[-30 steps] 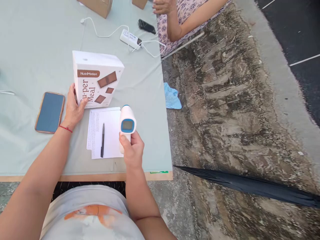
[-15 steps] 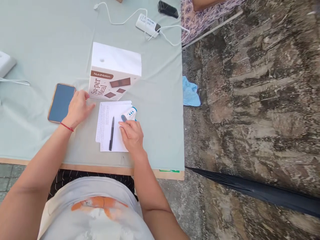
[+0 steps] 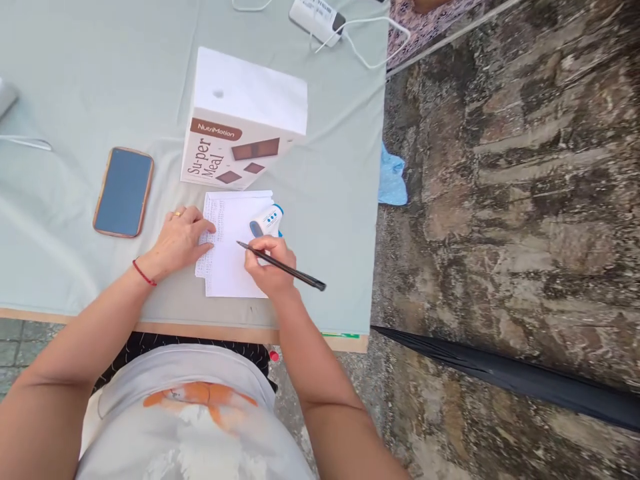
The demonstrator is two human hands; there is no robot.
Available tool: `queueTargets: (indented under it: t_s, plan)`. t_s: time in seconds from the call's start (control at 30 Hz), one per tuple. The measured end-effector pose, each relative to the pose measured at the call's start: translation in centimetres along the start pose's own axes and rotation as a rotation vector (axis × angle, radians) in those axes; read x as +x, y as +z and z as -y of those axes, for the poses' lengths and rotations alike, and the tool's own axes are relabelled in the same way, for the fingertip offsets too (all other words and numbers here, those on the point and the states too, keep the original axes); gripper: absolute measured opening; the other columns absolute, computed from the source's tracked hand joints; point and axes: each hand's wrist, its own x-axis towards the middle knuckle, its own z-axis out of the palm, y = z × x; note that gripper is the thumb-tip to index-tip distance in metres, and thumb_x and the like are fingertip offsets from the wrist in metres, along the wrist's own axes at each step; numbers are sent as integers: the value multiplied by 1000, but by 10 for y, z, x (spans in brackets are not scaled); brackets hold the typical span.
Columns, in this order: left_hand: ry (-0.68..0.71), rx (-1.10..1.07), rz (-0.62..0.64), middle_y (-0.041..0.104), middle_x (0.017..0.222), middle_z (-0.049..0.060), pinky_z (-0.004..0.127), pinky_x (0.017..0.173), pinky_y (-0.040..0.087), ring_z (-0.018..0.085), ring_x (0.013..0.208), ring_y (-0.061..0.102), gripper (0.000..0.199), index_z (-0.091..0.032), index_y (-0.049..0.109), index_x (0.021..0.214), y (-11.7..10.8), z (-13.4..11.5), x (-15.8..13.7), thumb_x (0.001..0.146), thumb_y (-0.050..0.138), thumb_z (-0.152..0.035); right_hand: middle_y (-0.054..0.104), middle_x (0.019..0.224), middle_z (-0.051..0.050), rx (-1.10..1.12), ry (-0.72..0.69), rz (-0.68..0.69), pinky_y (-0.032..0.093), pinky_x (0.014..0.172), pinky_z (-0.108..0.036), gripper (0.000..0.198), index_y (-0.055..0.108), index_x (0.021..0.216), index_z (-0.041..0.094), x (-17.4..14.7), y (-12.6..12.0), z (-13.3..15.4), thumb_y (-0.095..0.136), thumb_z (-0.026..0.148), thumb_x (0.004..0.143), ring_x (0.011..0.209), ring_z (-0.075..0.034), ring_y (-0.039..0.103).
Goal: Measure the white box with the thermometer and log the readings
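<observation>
On the green-covered table (image 3: pixel 340 200), head view: white paper (image 3: pixel 233 270) lies near the front edge, columns of small marks down its left side.
Right hand (image 3: pixel 274 263): thumb and fingers pinch a black pen (image 3: pixel 300 275), its tip pointing leftward over the paper; I cannot tell whether tip meets sheet.
Left hand (image 3: pixel 181 241): palm down, thumb parted from the curved fingers, fingertips resting on the paper's left edge; a red wristband (image 3: pixel 144 272) circles the wrist.
Handheld device (image 3: pixel 269 219): white with blue trim, lying over the paper's right edge, just beyond the right hand.
Box (image 3: pixel 250 87): white, reading "NutriMotion Su-per Meal", upright just behind the paper.
Phone (image 3: pixel 124 192): dark screen, brown rim, flat to the left hand's left, apart from it.
Blue cloth (image 3: pixel 393 177): beside the table's right edge, near stony ground (image 3: pixel 475 200).
</observation>
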Motion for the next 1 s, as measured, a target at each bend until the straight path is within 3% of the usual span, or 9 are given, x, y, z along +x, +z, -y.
queueTargets:
  t_s: [0.1, 0.2, 0.33, 0.53, 0.77, 1.0]
  plan:
    - [-17, 28, 9, 59, 107, 11, 46, 88, 41, 28, 98, 53, 25, -21, 72, 110, 1, -5, 0, 88, 68, -31, 58, 68, 4, 317, 393, -163, 47, 59, -29, 16, 59, 90, 23, -5, 21, 16, 55, 39, 89, 57, -12, 53]
    - [-9, 40, -10, 59, 108, 12, 45, 87, 40, 28, 97, 52, 24, -20, 71, 109, 3, -7, 0, 87, 68, -30, 59, 68, 3, 358, 530, -205, 46, 57, -29, 17, 61, 84, 22, -5, 43, 21, 60, 39, 80, 58, -12, 52]
    - [-16, 42, -14, 59, 107, 11, 44, 86, 39, 28, 98, 52, 24, -20, 71, 109, 5, -9, -1, 86, 68, -28, 57, 64, 3, 262, 501, -245, 45, 55, -27, 13, 58, 74, 22, -7, 54, 17, 59, 35, 77, 55, -12, 48]
    - [-30, 39, 16, 59, 107, 12, 44, 85, 39, 29, 99, 52, 25, -19, 70, 110, 4, -12, -1, 86, 68, -28, 57, 62, 4, 197, 392, -191, 45, 56, -28, 11, 61, 74, 22, -12, 49, 16, 58, 31, 80, 56, -12, 50]
    - [-11, 45, 3, 60, 106, 12, 43, 82, 39, 29, 99, 52, 24, -19, 69, 109, 6, -12, -1, 86, 67, -27, 59, 65, 3, 111, 439, -100, 48, 59, -29, 14, 61, 76, 23, -13, 48, 15, 56, 34, 82, 59, -13, 52]
    - [-8, 49, 12, 60, 107, 12, 44, 84, 39, 30, 100, 53, 24, -20, 69, 109, 5, -12, -2, 87, 67, -28, 58, 63, 3, 116, 425, -116, 48, 57, -29, 12, 60, 75, 23, -12, 47, 16, 55, 33, 80, 57, -13, 50]
